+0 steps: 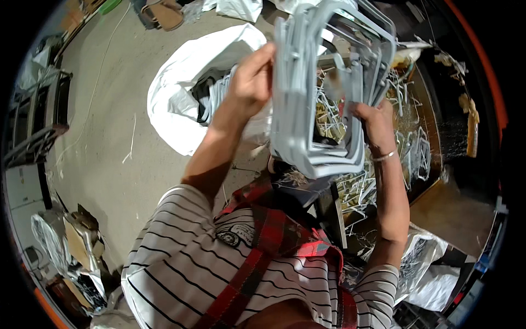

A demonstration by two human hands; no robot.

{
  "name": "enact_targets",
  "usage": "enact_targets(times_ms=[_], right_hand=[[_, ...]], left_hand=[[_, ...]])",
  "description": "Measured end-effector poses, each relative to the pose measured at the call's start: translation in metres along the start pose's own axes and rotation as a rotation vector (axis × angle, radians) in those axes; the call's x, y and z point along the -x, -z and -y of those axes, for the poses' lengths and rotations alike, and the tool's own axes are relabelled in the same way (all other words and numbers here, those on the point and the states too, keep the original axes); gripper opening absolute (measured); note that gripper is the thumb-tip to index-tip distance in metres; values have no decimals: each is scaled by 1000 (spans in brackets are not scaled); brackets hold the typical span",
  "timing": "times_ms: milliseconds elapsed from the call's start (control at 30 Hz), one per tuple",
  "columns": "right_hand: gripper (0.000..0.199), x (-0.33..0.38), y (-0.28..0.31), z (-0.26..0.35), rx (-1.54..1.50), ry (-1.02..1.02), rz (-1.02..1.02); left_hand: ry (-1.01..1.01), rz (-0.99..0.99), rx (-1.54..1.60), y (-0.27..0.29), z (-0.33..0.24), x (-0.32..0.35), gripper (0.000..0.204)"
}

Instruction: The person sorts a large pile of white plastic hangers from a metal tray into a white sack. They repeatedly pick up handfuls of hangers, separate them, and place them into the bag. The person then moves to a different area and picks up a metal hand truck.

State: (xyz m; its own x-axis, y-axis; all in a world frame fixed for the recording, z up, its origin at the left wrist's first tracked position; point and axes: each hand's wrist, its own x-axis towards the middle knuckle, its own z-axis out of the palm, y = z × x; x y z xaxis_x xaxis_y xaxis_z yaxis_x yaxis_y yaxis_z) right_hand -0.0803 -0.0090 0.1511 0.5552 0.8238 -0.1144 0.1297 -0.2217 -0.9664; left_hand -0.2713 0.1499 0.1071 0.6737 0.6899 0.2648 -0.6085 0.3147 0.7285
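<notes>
A stack of grey plastic rectangular frames (296, 98) with rounded corners is held up between my hands, slightly blurred. My left hand (255, 79) grips its left side, the fingertips hidden behind the frames. On the right side my right hand (377, 123) is closed round the frame edges, thumb toward the inside of the opening. Just left of the stack stands an open white sack (172, 104) on the floor. Inside it lie more grey plastic pieces (219, 96) and something dark.
To my right, a large wooden-sided bin (430, 104) contains many thin, pale plastic scraps (356, 189). A dark metal rack (41, 115) stands at far left. Cardboard and plastic wrap (82, 241) lie at lower left. Sandals (164, 15) and white bags (238, 8) are at the far side.
</notes>
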Motion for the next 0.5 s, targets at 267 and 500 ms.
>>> enact_targets(times_ms=[267, 500], right_hand=[[42, -51, -142, 43, 639, -182, 501], [39, -94, -193, 5, 1066, -360, 927]], left_hand=[[74, -1027, -1333, 142, -56, 174, 89], [208, -713, -828, 130, -57, 170, 34]])
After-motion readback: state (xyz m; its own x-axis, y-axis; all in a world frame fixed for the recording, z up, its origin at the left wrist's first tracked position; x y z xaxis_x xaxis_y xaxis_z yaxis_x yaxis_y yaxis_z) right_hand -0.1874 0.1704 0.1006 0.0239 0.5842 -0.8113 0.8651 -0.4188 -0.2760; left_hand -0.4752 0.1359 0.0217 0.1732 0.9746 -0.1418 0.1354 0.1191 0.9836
